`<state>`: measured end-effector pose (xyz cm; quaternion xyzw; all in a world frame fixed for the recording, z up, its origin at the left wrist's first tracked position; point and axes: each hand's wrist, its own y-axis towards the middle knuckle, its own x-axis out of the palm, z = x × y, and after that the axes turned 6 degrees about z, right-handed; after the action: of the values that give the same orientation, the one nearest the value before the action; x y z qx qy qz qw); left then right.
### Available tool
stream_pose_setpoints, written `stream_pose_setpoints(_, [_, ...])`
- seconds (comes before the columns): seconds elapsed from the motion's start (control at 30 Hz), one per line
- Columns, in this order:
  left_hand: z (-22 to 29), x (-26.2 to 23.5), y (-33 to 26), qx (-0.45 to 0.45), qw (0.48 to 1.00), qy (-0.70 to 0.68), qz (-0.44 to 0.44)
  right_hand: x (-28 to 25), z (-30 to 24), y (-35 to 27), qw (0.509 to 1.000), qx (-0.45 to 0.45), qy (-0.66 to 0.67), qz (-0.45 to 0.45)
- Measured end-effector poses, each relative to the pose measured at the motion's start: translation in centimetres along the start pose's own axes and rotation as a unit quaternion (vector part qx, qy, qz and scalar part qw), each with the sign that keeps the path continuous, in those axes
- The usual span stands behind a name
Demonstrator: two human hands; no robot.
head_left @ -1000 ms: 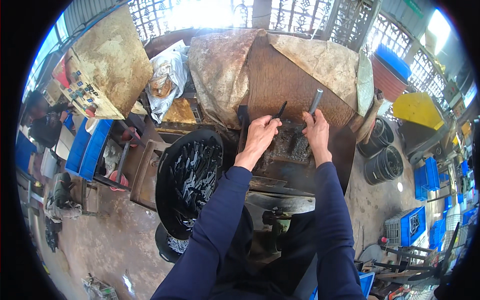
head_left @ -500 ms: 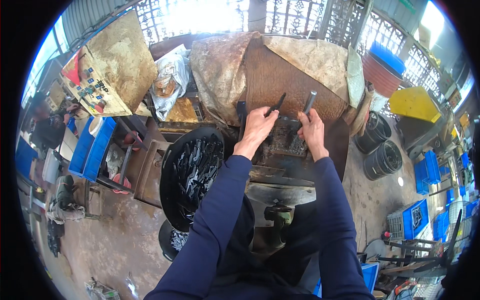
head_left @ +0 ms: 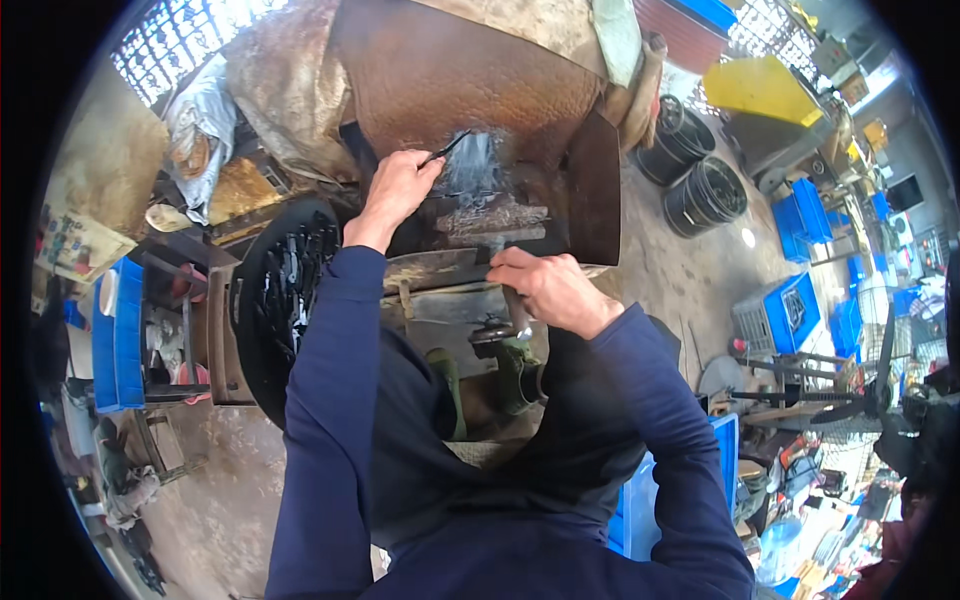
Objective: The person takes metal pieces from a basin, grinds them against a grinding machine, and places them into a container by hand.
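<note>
My left hand [head_left: 395, 195] is closed on a thin dark metal piece [head_left: 445, 150], whose tip points to the far right. My right hand [head_left: 555, 290] sits lower and nearer to me, wrapped round a metal rod [head_left: 519, 318] with its end sticking out toward my body. Just beyond the right hand is a rough, dark, crusted block [head_left: 495, 222] on the work stand; whether the rod touches it is hidden. Past the dark piece's tip, a hazy bluish-grey patch [head_left: 472, 170] shows against the brown backing sheet [head_left: 470, 75].
A black basin [head_left: 243, 320] of dark metal strips stands by my left forearm. Brown metal side plate [head_left: 597, 190] rises at the stand's right. Black buckets [head_left: 705, 193] stand on the floor beyond, and blue crates [head_left: 785, 312] and a fan [head_left: 880, 375] lie further right.
The view has shifted. My right hand has come down toward me, and its rod, upright before, now points at my body. The bluish-grey haze has appeared; my left hand still holds the dark piece.
</note>
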<state>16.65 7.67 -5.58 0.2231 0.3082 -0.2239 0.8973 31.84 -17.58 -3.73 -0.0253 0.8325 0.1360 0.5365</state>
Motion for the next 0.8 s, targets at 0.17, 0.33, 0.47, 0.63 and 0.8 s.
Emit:
stream_pose_setpoints(0.17, [0.0,1.4,-0.4,0.008,0.990,0.084,-0.115,-0.3,0.4,-0.6,0.998,0.058,0.036,0.003])
stream_pose_setpoints(0.33, [-1.5,2.5,-0.6,0.001,0.976,0.072,-0.206,-1.3,3.3,2.0,0.985,0.134,0.051,0.098])
stream_pose_setpoints(0.47, [-3.1,2.7,-0.4,0.059,0.988,0.019,-0.139,-1.9,4.7,4.1,0.941,0.256,0.190,0.112])
stream_pose_setpoints(0.63, [0.9,1.7,0.0,0.032,0.990,-0.090,-0.104,-1.4,5.5,5.9,0.854,0.299,0.386,0.178])
stream_pose_setpoints(0.8, [5.9,0.2,-1.7,-0.106,0.944,-0.274,-0.149,-0.8,4.4,7.4,0.753,0.254,0.541,0.277])
